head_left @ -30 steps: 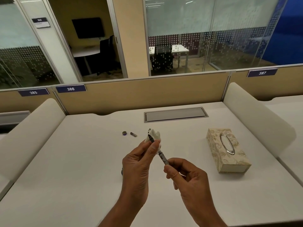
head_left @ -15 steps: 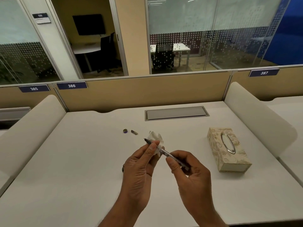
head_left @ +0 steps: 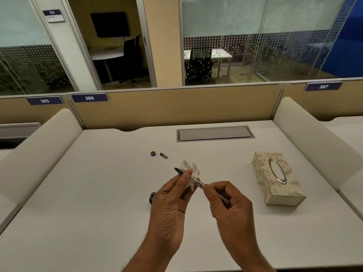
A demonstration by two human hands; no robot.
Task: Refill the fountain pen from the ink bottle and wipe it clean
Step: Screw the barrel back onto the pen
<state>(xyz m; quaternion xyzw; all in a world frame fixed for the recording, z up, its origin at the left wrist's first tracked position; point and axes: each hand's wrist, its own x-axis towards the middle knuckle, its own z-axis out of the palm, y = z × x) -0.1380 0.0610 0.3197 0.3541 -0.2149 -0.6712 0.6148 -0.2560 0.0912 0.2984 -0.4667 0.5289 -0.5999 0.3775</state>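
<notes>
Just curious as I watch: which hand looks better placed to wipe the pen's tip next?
Left. The left hand pinches the tissue against the pen just behind the bare nib, so it would probably only need to slide forward. The right hand grips the pen's back end, steadying it.

Desk top (head_left: 98,193) — smooth, matt white, laminate by the look.
Fountain pen (head_left: 196,181): glossy clear plastic barrel, dark nib.
Tissue (head_left: 191,167): soft, crumpled white paper.
Tissue box (head_left: 282,193): cream patterned card, faint sheen.
Oval ring (head_left: 270,169): polished metal.
Cable hatch (head_left: 214,133) — flat grey metal, dull finish.
Small cap (head_left: 153,153): metallic, slightly shiny.
</notes>
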